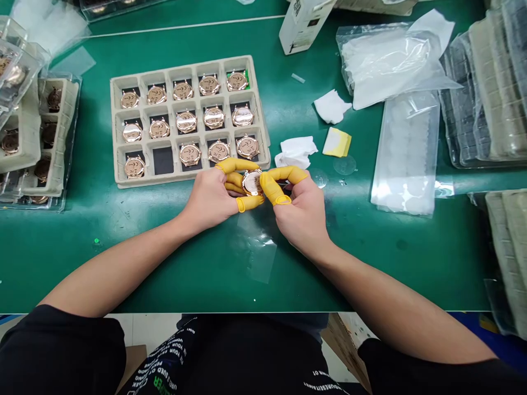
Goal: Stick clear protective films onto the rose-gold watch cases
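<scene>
My left hand (214, 195) and my right hand (298, 211) meet over the green table, fingertips covered in yellow finger cots. Both pinch one rose-gold watch case (251, 182) between them, just in front of a beige compartment tray (117, 131). The tray holds several more rose-gold watch cases (186, 121) in three rows; one compartment (163, 160) in the front row is empty. A clear plastic film (260, 249) lies on the table under my wrists.
White wipes (331, 106) and a yellow pad (336, 142) lie right of the tray. Clear bags (405, 153) and stacked trays (494, 88) fill the right side. More trays of watch cases (28, 131) stand at the left. A white box (302, 24) stands behind.
</scene>
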A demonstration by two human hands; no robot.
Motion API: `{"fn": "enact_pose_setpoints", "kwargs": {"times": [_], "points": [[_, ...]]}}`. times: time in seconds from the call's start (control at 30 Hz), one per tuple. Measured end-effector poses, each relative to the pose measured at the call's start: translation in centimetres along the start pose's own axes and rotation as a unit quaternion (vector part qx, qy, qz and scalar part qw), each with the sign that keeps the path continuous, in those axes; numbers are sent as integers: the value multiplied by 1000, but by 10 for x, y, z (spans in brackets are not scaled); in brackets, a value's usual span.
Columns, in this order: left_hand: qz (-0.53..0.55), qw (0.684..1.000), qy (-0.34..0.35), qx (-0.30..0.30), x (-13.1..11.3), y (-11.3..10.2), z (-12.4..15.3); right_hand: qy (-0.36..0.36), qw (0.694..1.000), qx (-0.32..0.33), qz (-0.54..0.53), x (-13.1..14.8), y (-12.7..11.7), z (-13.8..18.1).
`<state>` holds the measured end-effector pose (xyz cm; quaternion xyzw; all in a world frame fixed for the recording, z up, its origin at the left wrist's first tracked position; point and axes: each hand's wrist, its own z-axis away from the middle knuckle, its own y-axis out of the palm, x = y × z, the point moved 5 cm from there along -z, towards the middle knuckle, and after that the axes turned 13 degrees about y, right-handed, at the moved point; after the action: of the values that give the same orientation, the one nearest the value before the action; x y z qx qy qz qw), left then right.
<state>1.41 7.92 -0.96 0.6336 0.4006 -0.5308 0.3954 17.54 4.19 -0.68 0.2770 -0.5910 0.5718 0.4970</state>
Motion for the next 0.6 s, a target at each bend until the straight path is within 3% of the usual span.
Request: {"fn": "enact_pose_setpoints", "kwargs": {"times": [0.13, 0.33, 0.5, 0.6], "points": [[-5, 1000, -8, 0, 0, 0, 0, -15, 1000, -2, -1, 3, -1, -1], [-17, 1000, -13, -7, 0, -1, 0, -89, 985, -104, -108, 11, -35, -22], [-9, 1000, -16, -8, -1, 0, 0, -60, 975, -39, -210, 16, -42, -35], [-7, 1000, -15, -8, -1, 1, 0, 14, 975, 35, -220, 16, -31, -31]]}}
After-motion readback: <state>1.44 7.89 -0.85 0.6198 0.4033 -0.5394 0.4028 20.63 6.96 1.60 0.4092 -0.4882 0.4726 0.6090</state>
